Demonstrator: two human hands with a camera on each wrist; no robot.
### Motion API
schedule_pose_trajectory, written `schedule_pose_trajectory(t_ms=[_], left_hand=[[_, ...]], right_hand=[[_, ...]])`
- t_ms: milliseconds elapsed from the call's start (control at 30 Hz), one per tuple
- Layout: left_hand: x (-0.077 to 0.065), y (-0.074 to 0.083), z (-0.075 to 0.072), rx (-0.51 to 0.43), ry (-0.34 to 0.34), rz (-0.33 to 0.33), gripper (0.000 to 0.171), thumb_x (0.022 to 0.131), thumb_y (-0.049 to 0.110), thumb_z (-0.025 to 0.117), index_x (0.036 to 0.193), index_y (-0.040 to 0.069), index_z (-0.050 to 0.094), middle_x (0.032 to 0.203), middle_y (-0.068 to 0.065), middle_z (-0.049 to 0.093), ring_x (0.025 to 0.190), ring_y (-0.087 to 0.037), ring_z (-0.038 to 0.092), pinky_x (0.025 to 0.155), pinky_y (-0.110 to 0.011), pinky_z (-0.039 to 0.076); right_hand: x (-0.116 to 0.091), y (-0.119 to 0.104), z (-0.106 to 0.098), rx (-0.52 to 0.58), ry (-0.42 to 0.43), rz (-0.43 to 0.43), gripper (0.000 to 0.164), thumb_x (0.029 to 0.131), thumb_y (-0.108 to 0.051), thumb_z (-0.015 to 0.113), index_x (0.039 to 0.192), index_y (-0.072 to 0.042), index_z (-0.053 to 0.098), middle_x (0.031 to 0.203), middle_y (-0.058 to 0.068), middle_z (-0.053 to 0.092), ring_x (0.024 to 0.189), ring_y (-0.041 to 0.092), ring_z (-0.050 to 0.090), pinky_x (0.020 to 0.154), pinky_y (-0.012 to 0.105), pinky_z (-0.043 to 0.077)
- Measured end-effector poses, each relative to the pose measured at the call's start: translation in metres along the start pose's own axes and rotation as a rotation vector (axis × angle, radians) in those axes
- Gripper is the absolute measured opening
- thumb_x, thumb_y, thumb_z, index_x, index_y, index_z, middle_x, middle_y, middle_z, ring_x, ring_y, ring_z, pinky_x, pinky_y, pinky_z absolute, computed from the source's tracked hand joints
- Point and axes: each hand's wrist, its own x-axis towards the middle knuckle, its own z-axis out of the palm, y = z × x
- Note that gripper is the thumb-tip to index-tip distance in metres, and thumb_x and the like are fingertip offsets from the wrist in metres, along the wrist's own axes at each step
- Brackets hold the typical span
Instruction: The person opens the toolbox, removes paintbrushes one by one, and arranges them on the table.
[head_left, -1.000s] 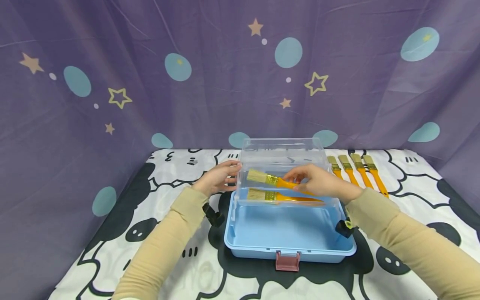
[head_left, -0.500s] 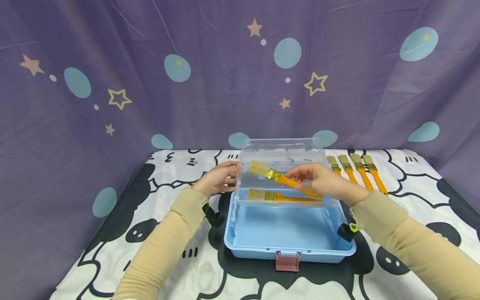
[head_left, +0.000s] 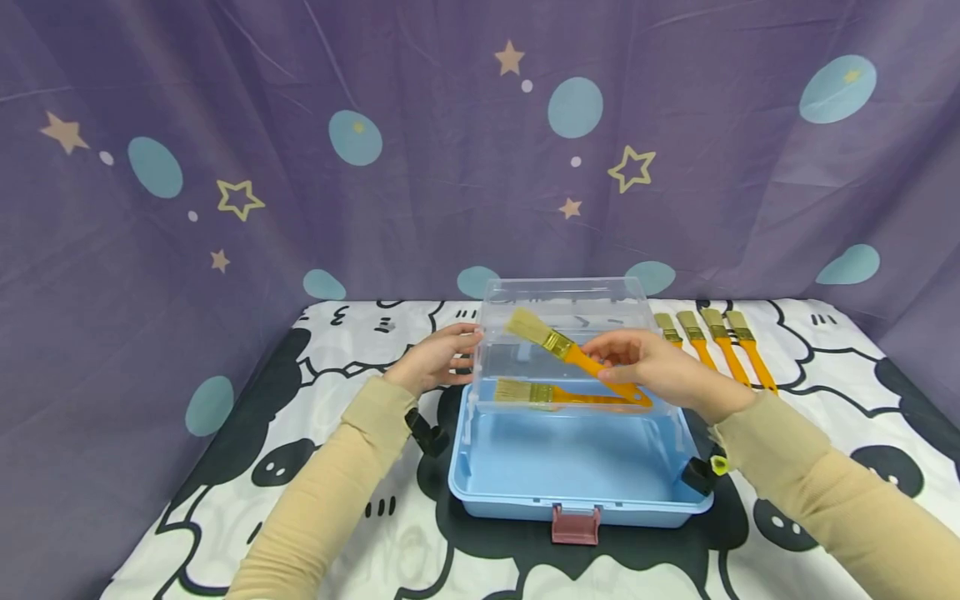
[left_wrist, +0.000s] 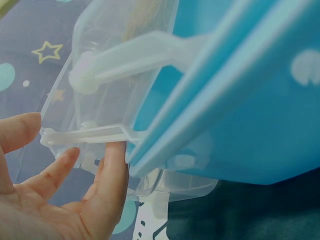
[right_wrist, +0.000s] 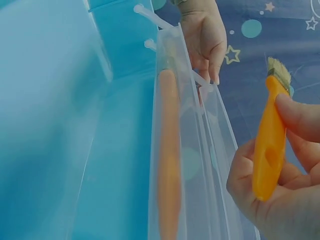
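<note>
My right hand (head_left: 656, 371) pinches a flat paintbrush (head_left: 592, 367) by its orange handle, above the clear plastic trays (right_wrist: 192, 200). The brush is tilted, with its pale bristles up to the left and the handle end down to the right. A second paintbrush (head_left: 532, 392) lies in the front tray, bristles to the left. These trays are raised on hinge arms (left_wrist: 90, 134) over a light blue toolbox (head_left: 510, 507), which stands unfolded. At the trays' left end, my left hand (head_left: 437, 358) has its fingers spread and relaxed, with fingertips right at the edge.
Several more orange-handled paintbrushes (head_left: 723, 340) lie side by side at the back right, partly behind the right hand. A pink latch (head_left: 575, 527) hangs at the toolbox's front. The table wears a black-and-white cartoon cloth (head_left: 375, 533); behind it hangs a purple curtain (head_left: 420, 225).
The paintbrush in my right hand has risen from just over the trays and tilted, bristle end upward. The right hand has shifted slightly right. The left hand stays where it was.
</note>
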Motion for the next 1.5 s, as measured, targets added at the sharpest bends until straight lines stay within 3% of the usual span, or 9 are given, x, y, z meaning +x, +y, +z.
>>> schedule_pose_trajectory(t_ms=[400, 467, 600, 733, 1500], left_hand=[[0.0, 0.001, 0.001, -0.002, 0.003, 0.0, 0.046, 0.101, 0.028, 0.048, 0.144, 0.019, 0.035, 0.14, -0.009, 0.039, 0.126, -0.031, 0.04, 0.101, -0.045, 0.042], [0.0, 0.0, 0.001, 0.001, 0.008, 0.0, 0.047, 0.1, 0.028, 0.048, 0.144, 0.019, 0.035, 0.142, -0.008, 0.038, 0.127, -0.031, 0.039, 0.102, -0.045, 0.041], [0.0, 0.0, 0.002, 0.004, 0.013, 0.005, 0.047, 0.1, 0.028, 0.049, 0.144, 0.019, 0.035, 0.141, -0.01, 0.038, 0.127, -0.032, 0.039, 0.103, -0.046, 0.041], [-0.001, 0.0, 0.002, 0.004, 0.01, 0.008, 0.046, 0.1, 0.029, 0.048, 0.144, 0.019, 0.036, 0.138, -0.012, 0.04, 0.126, -0.032, 0.041, 0.103, -0.046, 0.041], [0.001, 0.001, 0.001, 0.008, 0.017, -0.002, 0.047, 0.1, 0.028, 0.048, 0.144, 0.019, 0.036, 0.142, -0.012, 0.037, 0.128, -0.033, 0.04, 0.102, -0.046, 0.042]], right_hand=[[-0.013, 0.008, -0.007, 0.099, 0.038, 0.014, 0.039, 0.09, -0.003, 0.06, 0.127, 0.008, 0.051, 0.107, 0.005, 0.06, 0.09, 0.018, 0.05, 0.076, 0.025, 0.048], [-0.016, 0.009, -0.008, 0.141, 0.037, 0.011, 0.036, 0.091, -0.003, 0.06, 0.126, 0.005, 0.053, 0.107, 0.003, 0.06, 0.089, 0.016, 0.05, 0.076, 0.024, 0.048], [-0.021, 0.012, -0.012, 0.222, 0.026, -0.006, 0.026, 0.092, -0.003, 0.058, 0.116, -0.014, 0.062, 0.106, -0.002, 0.062, 0.087, 0.013, 0.052, 0.073, 0.021, 0.048], [-0.024, 0.015, -0.015, 0.241, 0.03, 0.008, 0.027, 0.093, -0.005, 0.058, 0.108, -0.027, 0.063, 0.104, -0.006, 0.062, 0.086, 0.011, 0.052, 0.072, 0.02, 0.049], [-0.04, 0.029, -0.036, 0.324, 0.101, 0.076, 0.034, 0.094, -0.004, 0.057, 0.102, -0.036, 0.065, 0.103, -0.013, 0.062, 0.089, 0.009, 0.054, 0.076, 0.02, 0.049]])
